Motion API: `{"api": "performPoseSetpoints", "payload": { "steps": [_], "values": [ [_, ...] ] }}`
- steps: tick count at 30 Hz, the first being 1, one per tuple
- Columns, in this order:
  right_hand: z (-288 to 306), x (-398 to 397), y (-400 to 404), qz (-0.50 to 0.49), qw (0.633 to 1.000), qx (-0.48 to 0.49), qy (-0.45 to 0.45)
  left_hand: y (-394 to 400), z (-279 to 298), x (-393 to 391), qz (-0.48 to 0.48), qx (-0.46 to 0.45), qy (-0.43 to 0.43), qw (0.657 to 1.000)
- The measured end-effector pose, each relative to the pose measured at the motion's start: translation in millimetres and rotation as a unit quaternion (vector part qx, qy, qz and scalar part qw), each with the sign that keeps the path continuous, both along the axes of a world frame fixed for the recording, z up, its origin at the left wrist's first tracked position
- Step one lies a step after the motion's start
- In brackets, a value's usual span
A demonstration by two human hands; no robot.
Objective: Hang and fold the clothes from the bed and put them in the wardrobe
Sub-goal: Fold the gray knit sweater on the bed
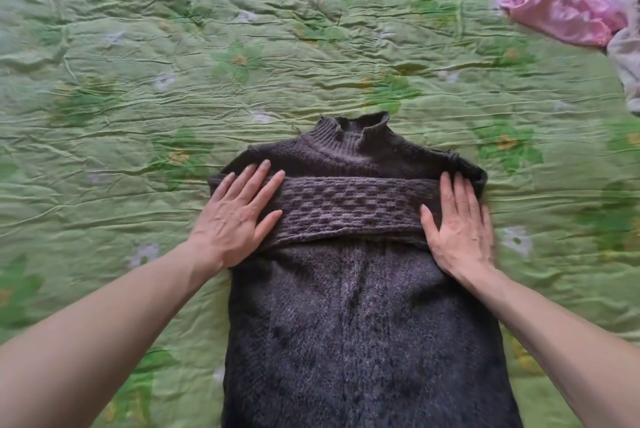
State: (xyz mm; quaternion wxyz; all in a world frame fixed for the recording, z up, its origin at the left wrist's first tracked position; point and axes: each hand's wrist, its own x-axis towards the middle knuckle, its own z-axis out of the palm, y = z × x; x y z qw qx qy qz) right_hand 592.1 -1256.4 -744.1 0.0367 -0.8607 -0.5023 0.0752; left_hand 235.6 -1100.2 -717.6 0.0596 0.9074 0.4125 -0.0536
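Sweater (363,323) lies flat on the green quilt (138,81) between your forearms, collar away from you, with a checked-knit sleeve (349,209) folded across the chest and running from the fingers of one hand to the fingers of the other. Your left hand (239,216) and right hand (460,223) press palm-down on the sleeve's two ends, fingers straight and slightly spread, pinching nothing, likely to flatten the fold so it stays put. Well beyond your right fingertips, crumpled pink clothes (561,1) wait in the far corner.

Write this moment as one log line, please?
stage: folding | item: dark sweater flat on green bedspread | left hand, right hand: flat, pressing folded sleeve | waiting: pink clothes
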Motion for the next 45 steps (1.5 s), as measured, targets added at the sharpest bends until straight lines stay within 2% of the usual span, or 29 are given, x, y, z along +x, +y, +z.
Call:
{"api": "performPoseSetpoints", "payload": {
  "steps": [2, 5, 8, 9, 11, 13, 15, 17, 18, 19, 21, 22, 24, 27, 30, 33, 35, 39, 43, 45],
  "values": [
    [-1, -2, 0, -0.026, 1.000, -0.007, -0.002, 3, -4, 0, 0.032, -0.018, 0.021, 0.999],
    [6, 3, 6, 0.018, 0.999, -0.001, -0.035, 6, 0, 7, 0.037, -0.019, 0.026, 0.999],
    [21, 14, 27, 0.061, 0.991, 0.109, -0.052, 13, 10, 18, 0.039, 0.005, -0.039, 0.998],
    [26, 17, 41, 0.064, 0.989, 0.122, -0.048, 18, 12, 24, 0.050, 0.009, -0.070, 0.996],
    [36, 20, 72, 0.072, 0.993, 0.083, -0.037, 30, 13, 42, 0.079, -0.006, -0.112, 0.991],
    [43, 22, 101, 0.089, 0.996, 0.018, 0.004, 45, 14, 61, 0.111, -0.034, -0.130, 0.985],
    [54, 30, 126, 0.097, 0.989, -0.042, 0.099, 61, 18, 81, 0.135, -0.072, -0.137, 0.979],
    [63, 41, 140, 0.109, 0.973, -0.073, 0.190, 75, 26, 95, 0.146, -0.117, -0.141, 0.972],
    [66, 45, 143, 0.133, 0.968, -0.073, 0.198, 79, 30, 100, 0.142, -0.130, -0.149, 0.970],
    [70, 49, 142, 0.167, 0.969, -0.056, 0.175, 79, 34, 102, 0.130, -0.127, -0.160, 0.970],
    [69, 57, 133, 0.268, 0.961, 0.050, 0.047, 72, 42, 97, 0.055, -0.056, -0.181, 0.980],
    [67, 62, 125, 0.312, 0.943, 0.113, -0.015, 67, 45, 91, -0.014, -0.004, -0.178, 0.984],
    [63, 68, 102, 0.365, 0.908, 0.197, -0.063, 55, 49, 75, -0.146, 0.071, -0.140, 0.977],
    [56, 76, 72, 0.419, 0.879, 0.193, -0.119, 42, 51, 51, -0.234, 0.110, -0.107, 0.960],
    [48, 76, 46, 0.423, 0.885, 0.125, -0.151, 31, 49, 41, -0.252, 0.115, -0.067, 0.958],
    [42, 74, 29, 0.382, 0.908, 0.099, -0.140, 26, 45, 38, -0.231, 0.084, -0.021, 0.969],
    [40, 76, 21, 0.383, 0.908, 0.110, -0.129, 29, 44, 35, -0.213, 0.067, -0.011, 0.975],
    [44, 71, 9, 0.358, 0.917, 0.131, -0.117, 25, 42, 29, -0.177, 0.058, -0.049, 0.981],
    [54, 23, 40, 0.199, 0.955, 0.210, -0.068, 0, 32, 57, 0.062, 0.046, -0.114, 0.990],
    [53, -9, 55, 0.156, 0.966, 0.207, -0.013, -11, 24, 72, 0.116, 0.049, -0.098, 0.987]
  ]
}}
